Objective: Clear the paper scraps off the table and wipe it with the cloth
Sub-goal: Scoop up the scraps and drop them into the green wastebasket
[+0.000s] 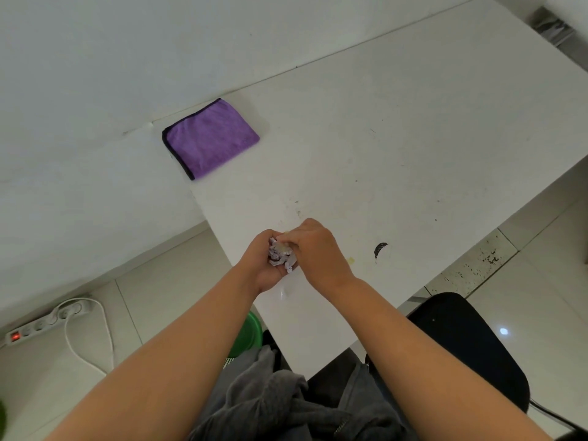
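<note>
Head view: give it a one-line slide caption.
Both hands, left hand and right hand, bunch paper scraps above the white table; folded purple cloth waits untouched.

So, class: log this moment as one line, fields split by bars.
stage: gathering scraps | left hand: cups paper scraps | right hand: pinches the wad | purple cloth: folded, untouched, far table corner

The cloth (211,138) is plush, matt purple fabric; the scraps (281,254) are crumpled paper; the white surface (397,128) looks smooth, the floor tiles (541,281) glossy.
</note>
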